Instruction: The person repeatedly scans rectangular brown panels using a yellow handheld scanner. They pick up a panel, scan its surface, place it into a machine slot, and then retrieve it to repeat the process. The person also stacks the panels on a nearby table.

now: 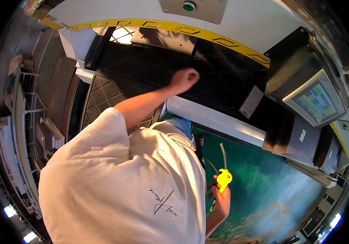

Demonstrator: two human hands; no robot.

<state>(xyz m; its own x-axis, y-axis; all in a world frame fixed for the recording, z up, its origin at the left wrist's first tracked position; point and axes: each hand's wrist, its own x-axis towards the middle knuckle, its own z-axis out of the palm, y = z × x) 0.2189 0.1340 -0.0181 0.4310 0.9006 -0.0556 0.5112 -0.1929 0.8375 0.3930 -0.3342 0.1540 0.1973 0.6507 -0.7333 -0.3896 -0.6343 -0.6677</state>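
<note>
My left hand reaches over the dark grid-patterned machine bed, apart from its surface. Its fingers are curled into a loose fist, and nothing shows in them. Low at my right side, my right hand is closed around a yellow air blow gun. The gun's thin grey nozzle points up and away from me. A thin yellow hose loops beside it, partly hidden by my fingers and shirt.
A white machine beam with a yellow stripe and a green button spans the far side. At right stands a control screen, with stacked boards below. A printed card lies on the bed. Shelving with boards stands left.
</note>
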